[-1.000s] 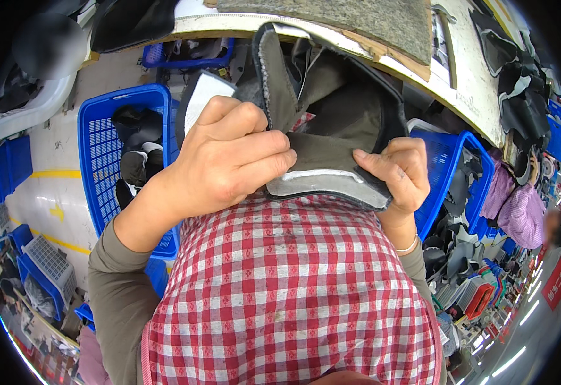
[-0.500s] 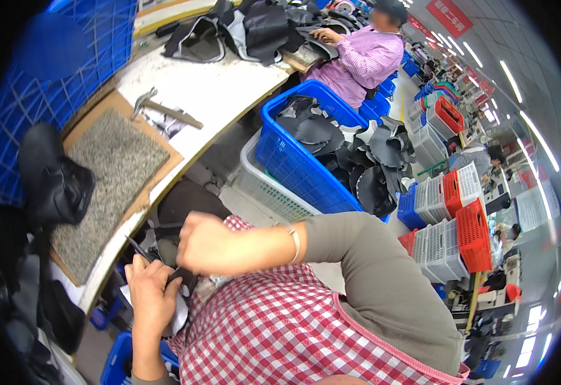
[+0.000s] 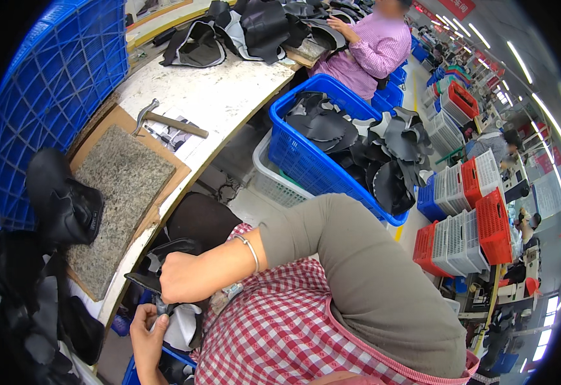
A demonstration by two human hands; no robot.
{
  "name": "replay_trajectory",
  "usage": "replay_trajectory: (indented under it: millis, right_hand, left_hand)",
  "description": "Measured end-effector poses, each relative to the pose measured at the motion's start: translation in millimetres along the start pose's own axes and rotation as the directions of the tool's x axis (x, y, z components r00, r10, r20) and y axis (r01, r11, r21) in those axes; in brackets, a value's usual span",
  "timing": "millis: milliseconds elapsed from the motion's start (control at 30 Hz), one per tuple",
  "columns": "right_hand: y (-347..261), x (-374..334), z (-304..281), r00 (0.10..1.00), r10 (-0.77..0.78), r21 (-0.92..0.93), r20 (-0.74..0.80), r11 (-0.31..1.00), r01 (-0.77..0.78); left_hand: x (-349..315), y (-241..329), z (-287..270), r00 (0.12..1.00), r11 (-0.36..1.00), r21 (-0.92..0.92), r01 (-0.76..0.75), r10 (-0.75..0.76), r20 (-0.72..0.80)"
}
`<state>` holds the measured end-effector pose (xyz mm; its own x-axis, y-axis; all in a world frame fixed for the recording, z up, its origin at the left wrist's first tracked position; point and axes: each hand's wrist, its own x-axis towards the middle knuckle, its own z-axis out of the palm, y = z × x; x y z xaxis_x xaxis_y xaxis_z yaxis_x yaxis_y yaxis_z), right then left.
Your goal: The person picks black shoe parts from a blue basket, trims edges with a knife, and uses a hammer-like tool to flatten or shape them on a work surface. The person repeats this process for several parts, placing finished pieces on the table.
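My left hand (image 3: 144, 340) pinches the edge of a black shoe upper with white lining (image 3: 183, 327), held low in front of my lap beside the bench. Close above it is my right hand (image 3: 187, 277), curled with its back toward me; its fingers and whatever they hold are hidden. A dark flat piece (image 3: 142, 282) sticks out to the left of the right hand; whether it is leather or a tool I cannot tell. On the bench, a black boot-shaped upper (image 3: 62, 196) stands at the left edge of a grey stone slab (image 3: 123, 173).
A hammer (image 3: 175, 124) lies on the white bench (image 3: 229, 90) beyond the slab. Blue crate wall (image 3: 62, 83) rises at the left. A blue basket (image 3: 332, 173) of black uppers stands right of the bench. A co-worker (image 3: 373, 48) in pink handles pieces at the far end.
Both my hands have moved lower with the upper, and my right hand has come further left. More white lining shows now. The whole view has shifted slightly.
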<state>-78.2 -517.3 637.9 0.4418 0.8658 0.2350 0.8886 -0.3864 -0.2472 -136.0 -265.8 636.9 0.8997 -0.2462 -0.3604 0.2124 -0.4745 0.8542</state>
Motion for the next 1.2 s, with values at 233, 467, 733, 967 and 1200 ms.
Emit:
replay_trajectory:
  millis: [233, 467, 733, 967, 1200]
  right_hand:
    - [-11, 15, -18, 0.963, 0.032, -0.092, 0.269, 0.996, -0.007]
    - [-19, 19, -18, 0.957, -0.033, -0.061, 0.288, 0.997, 0.052]
    - [-9, 14, -27, 0.97, -0.003, -0.027, 0.243, 1.0, 0.01]
    - [6, -4, -12, 0.992, -0.041, 0.025, 0.12, 0.999, 0.038]
    - [-15, 1, -12, 0.962, -0.101, 0.044, 0.254, 0.995, 0.093]
  left_hand:
    - [3, 58, -15, 0.991, 0.407, 0.907, 0.109, 0.021, -0.129]
    - [23, 61, -16, 0.956, 0.859, 0.424, -0.287, 0.227, 0.187]
    - [59, 65, -28, 0.857, 0.787, 0.549, -0.281, -0.052, 0.513]
    - [71, 27, -24, 0.83, 0.875, 0.2, -0.44, 0.311, 0.464]
    - [90, -14, 7, 0.786, 0.99, -0.04, 0.137, -0.084, 0.612]
